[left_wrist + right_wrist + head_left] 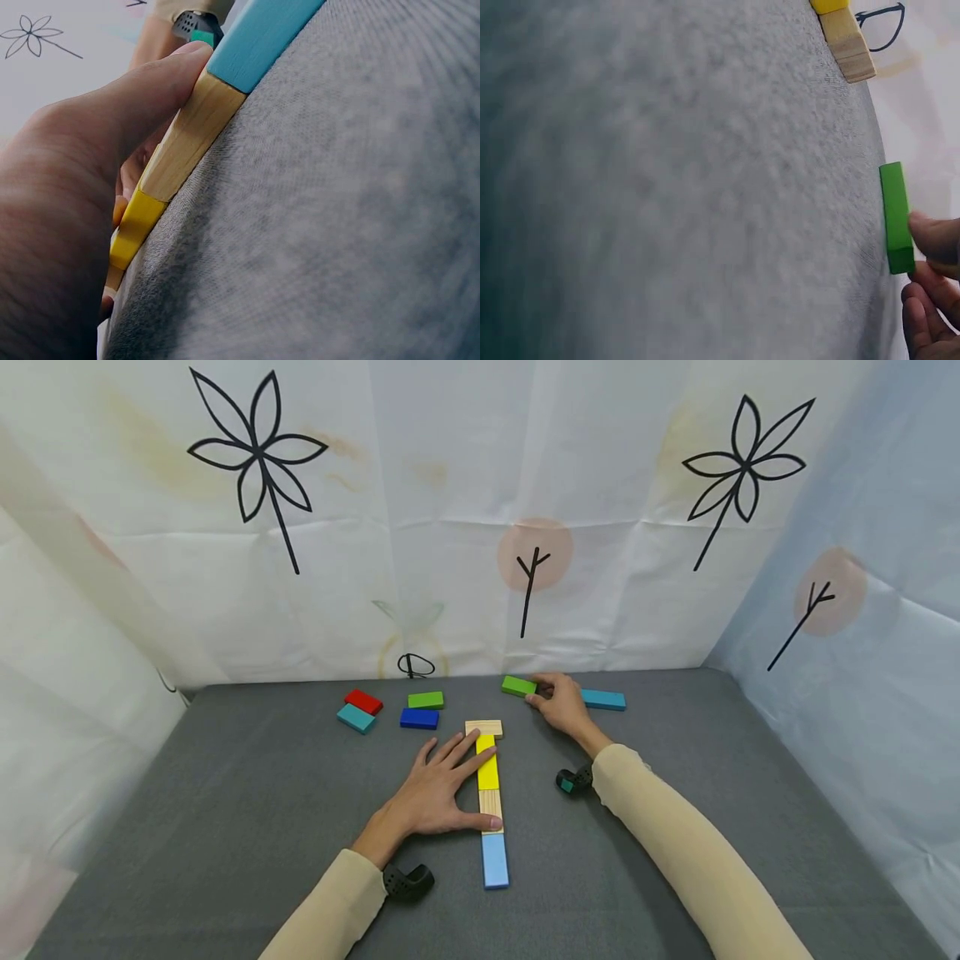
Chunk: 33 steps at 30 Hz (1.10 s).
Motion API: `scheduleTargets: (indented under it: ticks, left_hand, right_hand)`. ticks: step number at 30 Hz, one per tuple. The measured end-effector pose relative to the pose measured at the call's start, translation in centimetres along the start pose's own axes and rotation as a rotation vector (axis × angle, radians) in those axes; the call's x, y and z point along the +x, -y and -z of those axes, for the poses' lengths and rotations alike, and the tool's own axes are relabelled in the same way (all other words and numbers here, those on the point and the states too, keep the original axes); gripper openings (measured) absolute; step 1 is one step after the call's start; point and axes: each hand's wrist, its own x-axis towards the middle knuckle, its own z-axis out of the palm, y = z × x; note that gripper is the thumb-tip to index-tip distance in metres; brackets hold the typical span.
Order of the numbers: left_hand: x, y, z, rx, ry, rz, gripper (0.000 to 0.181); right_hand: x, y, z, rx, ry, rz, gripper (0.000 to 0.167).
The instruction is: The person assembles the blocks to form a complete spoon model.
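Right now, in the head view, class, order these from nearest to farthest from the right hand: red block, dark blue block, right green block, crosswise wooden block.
From the right hand:
1. Right green block: at its fingertips.
2. Crosswise wooden block: left, beyond the yellow block.
3. Dark blue block: farther left.
4. Red block: left again, beside the teal block.

Wrist views dim — near cloth (667,187) blurred.
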Motion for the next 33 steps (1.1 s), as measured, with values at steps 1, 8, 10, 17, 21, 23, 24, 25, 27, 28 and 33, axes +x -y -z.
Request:
scheduleTargets:
  ticks: [1,8,10,17,21,23,24,25,27,28,33]
  left_hand:
    - [0.0,0.0,0.0,-0.001,-0.001,-0.001,0.103]
    - [-0.1,0.1,0.0,-0.002,-0.001,-0.007,0.103]
    - [-0.1,0.2,0.0,-0.001,0.001,-0.005,0.103]
    - [0.0,0.3,-0.1,-0.005,0.003,-0.004,0.104]
    - [0.0,0.2,-0.1,-0.003,0.006,0.0,0.104]
    - [0.0,0.2,0.0,-0.006,0.007,0.003,0.104]
    - [0.0,0.1,0.0,-0.003,0.008,0.003,0.104]
    - [0.0,0.1,0.0,-0.001,0.007,0.002,0.104]
    - [0.0,0.1,0.1,-0.001,0.008,0.001,0.104]
    - [0.0,0.0,0.1,0.0,0.008,-0.001,0.104]
    - [0.0,0.0,0.1,-0.003,0.002,-0.005,0.103]
  right_hand:
    - [-0.2,0.0,0.2,0.001,-0.003,0.014,0.043]
    - [-1.0,-0.1,2.5,0.011,0.026,0.098,0.051]
    - [-1.2,-0.5,3.2,0.012,0.03,0.103,0.052]
    - [-2.0,-2.6,6.1,0.011,0.016,0.11,0.053]
    - [-2.7,-4.3,7.7,-0.011,0.013,0.075,0.053]
    - [-3.0,-5.2,8.4,-0.022,0.004,0.048,0.052]
    - [-3.2,-5.7,8.8,-0.023,0.002,0.039,0.052]
    - [-3.4,-6.1,9.1,-0.023,-0.003,0.034,0.052]
    - [-3.7,-6.9,9.7,-0.015,-0.008,0.03,0.053]
    - [-3.8,-7.2,9.9,-0.005,-0.009,0.03,0.053]
    - [-4.3,-8.3,10.6,0.037,0.002,0.022,0.055]
